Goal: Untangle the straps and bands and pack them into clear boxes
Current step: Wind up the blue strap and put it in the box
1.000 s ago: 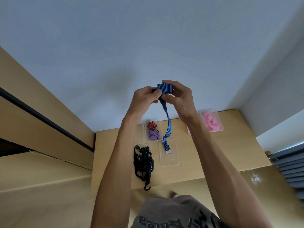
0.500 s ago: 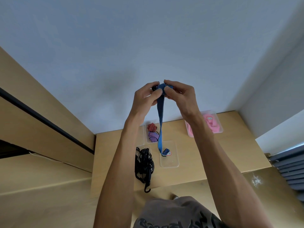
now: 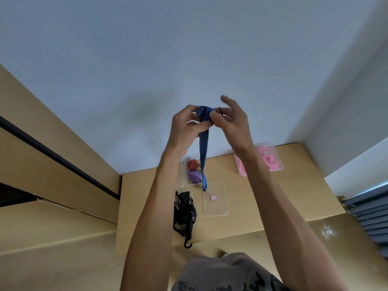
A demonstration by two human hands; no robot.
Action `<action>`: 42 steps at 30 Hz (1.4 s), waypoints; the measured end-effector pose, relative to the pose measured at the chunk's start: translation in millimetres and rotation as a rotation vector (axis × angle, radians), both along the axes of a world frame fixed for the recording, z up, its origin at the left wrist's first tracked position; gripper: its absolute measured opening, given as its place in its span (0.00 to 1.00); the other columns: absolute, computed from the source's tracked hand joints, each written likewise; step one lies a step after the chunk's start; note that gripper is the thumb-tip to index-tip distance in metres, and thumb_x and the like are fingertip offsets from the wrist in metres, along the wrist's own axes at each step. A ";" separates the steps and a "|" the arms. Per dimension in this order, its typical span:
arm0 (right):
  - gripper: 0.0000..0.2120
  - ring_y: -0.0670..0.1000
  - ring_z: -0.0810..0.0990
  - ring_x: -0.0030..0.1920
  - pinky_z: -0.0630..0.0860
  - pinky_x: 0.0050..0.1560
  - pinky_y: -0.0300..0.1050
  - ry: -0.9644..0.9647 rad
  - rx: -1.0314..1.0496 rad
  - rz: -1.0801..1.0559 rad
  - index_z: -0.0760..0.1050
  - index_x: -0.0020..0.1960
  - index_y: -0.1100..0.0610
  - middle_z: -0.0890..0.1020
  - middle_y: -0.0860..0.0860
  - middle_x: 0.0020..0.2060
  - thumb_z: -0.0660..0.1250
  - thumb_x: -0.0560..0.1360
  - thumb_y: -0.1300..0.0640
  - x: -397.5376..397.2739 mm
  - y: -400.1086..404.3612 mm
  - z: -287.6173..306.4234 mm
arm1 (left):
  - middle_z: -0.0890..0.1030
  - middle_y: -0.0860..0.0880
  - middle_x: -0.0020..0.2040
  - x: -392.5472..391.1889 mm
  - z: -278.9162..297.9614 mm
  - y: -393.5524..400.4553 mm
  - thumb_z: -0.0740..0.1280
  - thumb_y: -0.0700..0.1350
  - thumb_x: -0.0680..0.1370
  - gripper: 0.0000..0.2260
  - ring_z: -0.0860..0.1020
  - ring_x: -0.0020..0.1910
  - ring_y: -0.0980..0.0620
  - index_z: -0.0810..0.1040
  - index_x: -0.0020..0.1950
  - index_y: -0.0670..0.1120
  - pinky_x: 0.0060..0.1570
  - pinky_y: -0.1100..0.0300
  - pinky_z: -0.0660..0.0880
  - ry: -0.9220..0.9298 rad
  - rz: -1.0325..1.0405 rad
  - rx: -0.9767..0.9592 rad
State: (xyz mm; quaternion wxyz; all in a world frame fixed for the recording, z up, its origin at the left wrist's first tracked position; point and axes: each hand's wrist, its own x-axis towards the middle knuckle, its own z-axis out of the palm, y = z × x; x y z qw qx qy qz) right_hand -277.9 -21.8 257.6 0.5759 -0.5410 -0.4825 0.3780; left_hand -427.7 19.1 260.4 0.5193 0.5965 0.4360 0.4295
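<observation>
- The person holds both hands up high over the table (image 3: 273, 198), in front of a pale wall (image 3: 189, 49).
- The left hand (image 3: 186, 127) has its fingers curled round the top of a blue striped strap (image 3: 204, 152). Its grip is tight on the strap.
- The right hand (image 3: 231, 120) is just at 3 o'clock of the left hand. Its thumb and one finger pinch the folded top of the strap, and its other fingers stick out, spread and loose.
- The strap is wound into a small bundle at the top, between the two hands. The rest hangs straight down toward 6 o'clock.
- The low end of the strap hangs over the far edge of an open clear box (image 3: 215, 204) with a small sticker in it.
- At 11 o'clock of that box there is another clear box (image 3: 185, 171). In it lie a red striped roll (image 3: 193, 164) and a purple striped roll (image 3: 195, 177).
- At 9 o'clock of the first box lies a tangle of black cords (image 3: 184, 213) with a hook at the near end.
- At 2 o'clock, well apart, a clear box (image 3: 277, 156) holds a pink band (image 3: 268, 160). The right arm hides part of it.
</observation>
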 end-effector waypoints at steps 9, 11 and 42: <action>0.10 0.52 0.85 0.49 0.81 0.52 0.45 -0.110 0.092 0.016 0.81 0.57 0.64 0.86 0.56 0.47 0.69 0.78 0.62 3.3 -0.1 -5.8 | 0.79 0.43 0.35 -7.0 -13.7 4.3 0.74 0.46 0.75 0.09 0.74 0.36 0.50 0.84 0.52 0.43 0.37 0.58 0.72 0.084 -0.098 -0.056; 0.12 0.51 0.85 0.51 0.80 0.54 0.44 -0.095 0.089 -0.009 0.81 0.60 0.63 0.86 0.55 0.49 0.71 0.77 0.63 0.8 -1.0 -7.9 | 0.76 0.50 0.32 -6.3 -14.6 4.9 0.74 0.47 0.75 0.10 0.73 0.34 0.52 0.83 0.52 0.42 0.36 0.60 0.70 0.090 -0.104 -0.041; 0.19 0.53 0.84 0.56 0.80 0.56 0.46 0.040 0.020 0.054 0.79 0.64 0.60 0.85 0.54 0.56 0.69 0.75 0.69 2.6 -1.5 -14.1 | 0.86 0.48 0.45 -8.3 -19.9 5.1 0.71 0.49 0.75 0.08 0.85 0.43 0.50 0.85 0.52 0.50 0.44 0.60 0.81 -0.051 -0.003 -0.019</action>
